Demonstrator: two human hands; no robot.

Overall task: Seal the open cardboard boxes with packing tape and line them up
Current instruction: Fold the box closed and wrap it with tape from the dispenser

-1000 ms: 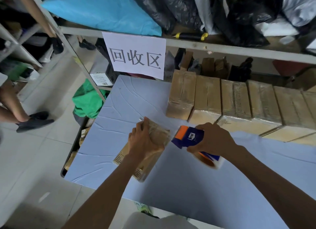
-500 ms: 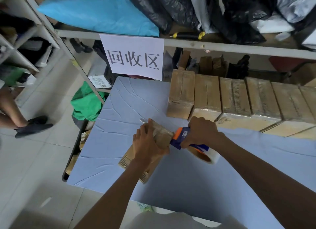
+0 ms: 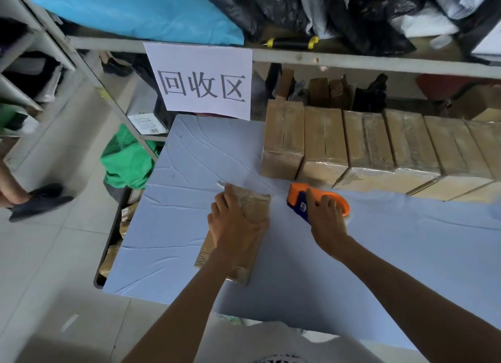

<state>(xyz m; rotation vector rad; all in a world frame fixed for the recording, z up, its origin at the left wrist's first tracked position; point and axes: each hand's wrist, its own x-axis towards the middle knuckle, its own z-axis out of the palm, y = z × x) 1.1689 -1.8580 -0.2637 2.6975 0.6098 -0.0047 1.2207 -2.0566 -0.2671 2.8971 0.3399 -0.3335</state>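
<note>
Head view: our left hand (image 3: pixel 233 227) presses flat, fingers straight, on the box (image 3: pixel 238 235); our right hand (image 3: pixel 325 219) clutches the tape gun (image 3: pixel 311 202) beside it.

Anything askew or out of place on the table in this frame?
The box under the left hand lies at an angle, apart from the taped row of boxes along the back. The right hand grips the tape dispenser beside it. Nothing looks spilled or damaged.
</note>
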